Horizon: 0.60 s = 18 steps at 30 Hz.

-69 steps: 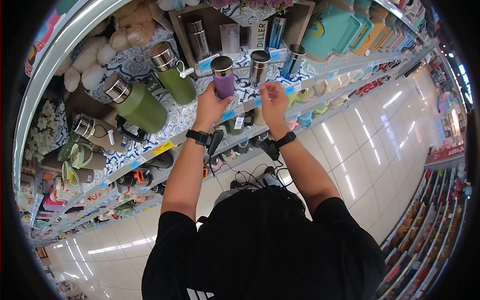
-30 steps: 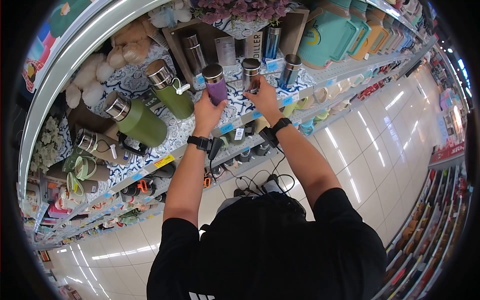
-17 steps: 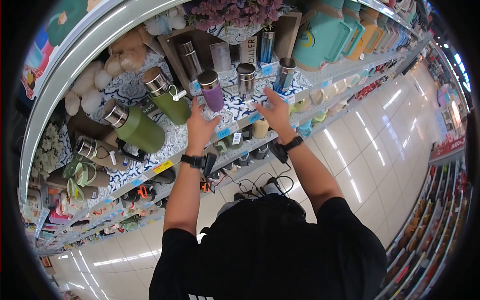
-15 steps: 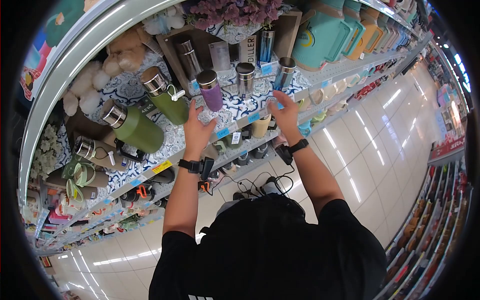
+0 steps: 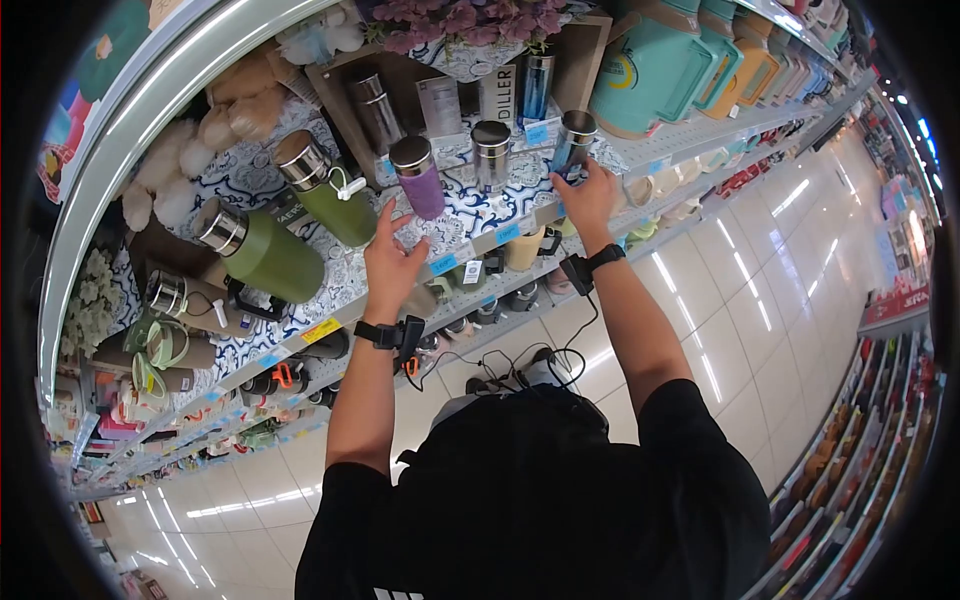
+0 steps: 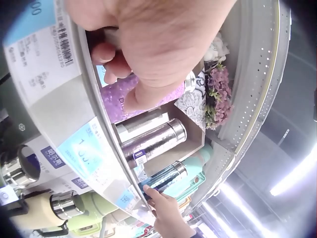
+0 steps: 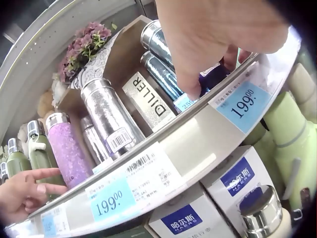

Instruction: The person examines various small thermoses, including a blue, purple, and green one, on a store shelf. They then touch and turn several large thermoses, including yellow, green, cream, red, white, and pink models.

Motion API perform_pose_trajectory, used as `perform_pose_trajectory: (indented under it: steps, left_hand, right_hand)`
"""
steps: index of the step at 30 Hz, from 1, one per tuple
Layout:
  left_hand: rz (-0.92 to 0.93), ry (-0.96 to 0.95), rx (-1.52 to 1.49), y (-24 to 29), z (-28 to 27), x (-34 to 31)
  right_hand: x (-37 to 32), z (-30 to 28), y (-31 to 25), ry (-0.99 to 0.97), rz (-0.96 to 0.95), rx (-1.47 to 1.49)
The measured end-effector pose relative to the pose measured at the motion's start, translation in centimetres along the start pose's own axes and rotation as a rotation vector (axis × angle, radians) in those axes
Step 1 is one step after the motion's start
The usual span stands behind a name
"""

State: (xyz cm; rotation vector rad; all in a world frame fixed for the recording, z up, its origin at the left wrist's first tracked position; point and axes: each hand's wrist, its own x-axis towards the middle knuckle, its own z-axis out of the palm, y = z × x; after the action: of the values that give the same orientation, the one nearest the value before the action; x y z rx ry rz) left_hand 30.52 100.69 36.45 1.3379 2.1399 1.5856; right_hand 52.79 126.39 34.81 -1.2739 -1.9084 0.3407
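Observation:
Along the front of a shelf stand a purple thermos bottle [image 5: 421,190], a silver one [image 5: 491,165] and a blue one [image 5: 572,145], all with shiny metal lids. My right hand [image 5: 588,198] holds the lower part of the blue thermos, thumb on its left side and fingers on its right. In the right wrist view the hand covers much of that bottle. Just left of the purple thermos my left hand [image 5: 390,262] has its fingers spread and grips nothing. A green bottle [image 5: 340,205] with a white strap stands close behind it.
A price-tagged shelf edge [image 5: 465,250] runs in front of the bottles. Larger green flask [image 5: 275,260] stands left; teal jugs [image 5: 650,70] stand back right. A wooden box [image 5: 590,55] holds further bottles behind. Cables [image 5: 500,365] hang between the wrists.
My right hand has left the silver thermos, moved right and taken hold of the blue one. My left hand has let go of the purple thermos and drawn slightly back left.

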Motion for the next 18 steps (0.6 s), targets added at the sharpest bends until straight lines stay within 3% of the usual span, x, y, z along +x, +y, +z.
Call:
perform_pose_trajectory:
  steps: [18]
  left_hand:
    - [-0.011,-0.003,0.007,0.2,-0.1,0.0]
  right_hand:
    - [2.4,0.3,0.5,-0.085,-0.066,-0.090]
